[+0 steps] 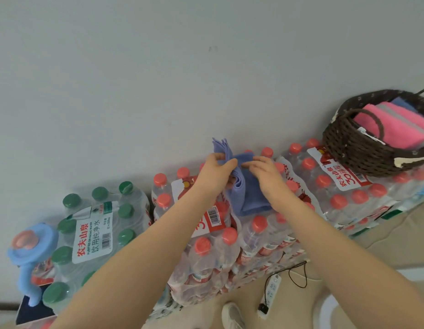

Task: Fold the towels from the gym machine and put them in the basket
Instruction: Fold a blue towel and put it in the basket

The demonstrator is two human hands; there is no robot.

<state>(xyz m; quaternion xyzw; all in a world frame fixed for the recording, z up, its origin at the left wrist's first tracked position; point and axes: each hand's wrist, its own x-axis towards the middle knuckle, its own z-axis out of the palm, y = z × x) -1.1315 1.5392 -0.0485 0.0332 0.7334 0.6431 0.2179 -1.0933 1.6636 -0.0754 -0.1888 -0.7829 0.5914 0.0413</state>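
A blue-purple towel (pixel 250 195) lies partly folded on top of the red-capped water bottle packs. My left hand (pixel 214 172) grips its bunched upper end, with the towel's corners sticking up above my fingers. My right hand (pixel 265 173) pinches the towel's top edge just to the right of that. A dark brown woven basket (pixel 353 153) stands on the bottle packs at the far right. It holds a folded pink towel (pixel 394 124), with a blue one behind it.
Packs of red-capped bottles (pixel 329 186) form the work surface against a pale wall. A green-capped pack (pixel 92 233) sits lower at left beside a light blue bottle (pixel 30 252). A white power strip (pixel 270 293) and black cable lie on the floor by my shoe (pixel 232 315).
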